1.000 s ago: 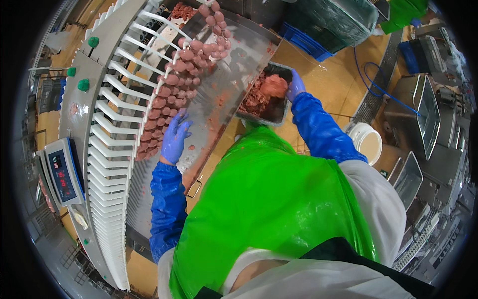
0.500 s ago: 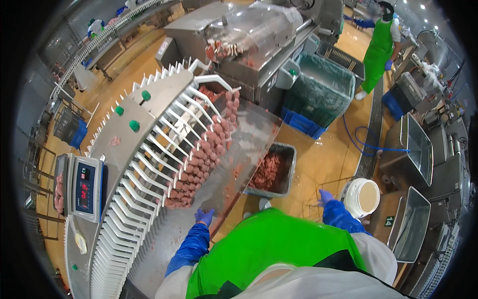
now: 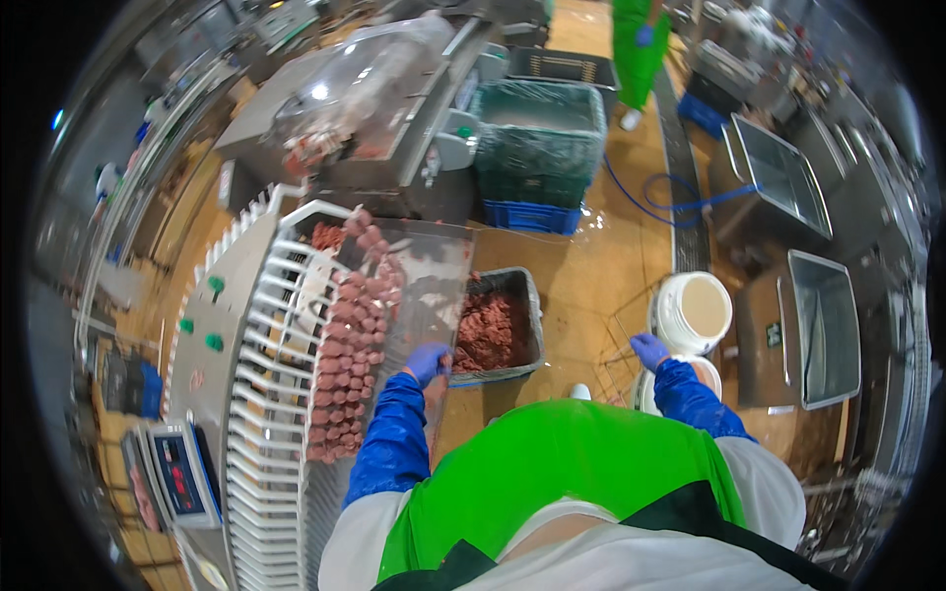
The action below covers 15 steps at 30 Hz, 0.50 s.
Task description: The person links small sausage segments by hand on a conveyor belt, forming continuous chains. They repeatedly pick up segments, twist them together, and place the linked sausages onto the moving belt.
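My left hand (image 3: pixel 428 363), in a purple glove, hovers by the outer edge of the sloping metal tray (image 3: pixel 426 286). Its fingers are loosely bent, with nothing plainly held in them. Left of it, linked pink sausages (image 3: pixel 345 360) hang in rows from the white hooks (image 3: pixel 271 394) of a conveyor. A grey tub (image 3: pixel 537 320) of ground meat (image 3: pixel 493 330) stands on the floor just beyond that hand. My right hand (image 3: pixel 648 350), gloved alike, is held out open and without anything in it. Two white buckets (image 3: pixel 695 313) are beside it, below a thin wire frame (image 3: pixel 619 340).
A scale (image 3: pixel 184 478) stands at the conveyor's left. Ahead are a machine with a clear cover (image 3: pixel 365 84) and a lined green crate (image 3: pixel 537 163) on a blue base. Steel bins (image 3: pixel 754 325) line the right; a blue hose (image 3: pixel 680 207) crosses the floor. Another person (image 3: pixel 641 49) stands far ahead.
My view has swung left to right, so the conveyor and machine sit further left. My left hand is higher, nearer the meat tub. A second white bucket has come into sight below my right hand.
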{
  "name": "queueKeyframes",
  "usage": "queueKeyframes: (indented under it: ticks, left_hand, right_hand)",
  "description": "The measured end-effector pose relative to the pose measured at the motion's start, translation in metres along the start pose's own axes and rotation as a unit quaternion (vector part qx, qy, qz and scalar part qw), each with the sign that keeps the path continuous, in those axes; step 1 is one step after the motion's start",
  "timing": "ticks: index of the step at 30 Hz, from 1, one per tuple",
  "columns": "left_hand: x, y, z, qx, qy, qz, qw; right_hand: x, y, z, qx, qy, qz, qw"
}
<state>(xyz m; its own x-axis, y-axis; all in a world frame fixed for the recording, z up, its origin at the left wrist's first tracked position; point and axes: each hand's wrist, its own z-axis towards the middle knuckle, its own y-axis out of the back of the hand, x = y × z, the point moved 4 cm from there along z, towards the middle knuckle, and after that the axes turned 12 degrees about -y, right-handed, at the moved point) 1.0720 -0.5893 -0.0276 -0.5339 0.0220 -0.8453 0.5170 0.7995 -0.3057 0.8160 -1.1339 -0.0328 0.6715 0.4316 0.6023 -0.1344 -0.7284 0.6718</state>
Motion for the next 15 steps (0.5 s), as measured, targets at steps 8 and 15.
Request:
queueKeyframes:
  ticks: [8,15]
  left_hand:
    - [-0.150,-0.099,-0.007,-0.173,-0.232,0.571,0.768]
    - [-0.119,-0.088,-0.042,-0.165,-0.188,0.613,0.749]
  right_hand:
    - [-0.104,0.112,-0.021,-0.181,-0.077,0.105,0.975]
    - [-0.203,0.051,-0.029,0.213,0.045,-0.186,0.958]
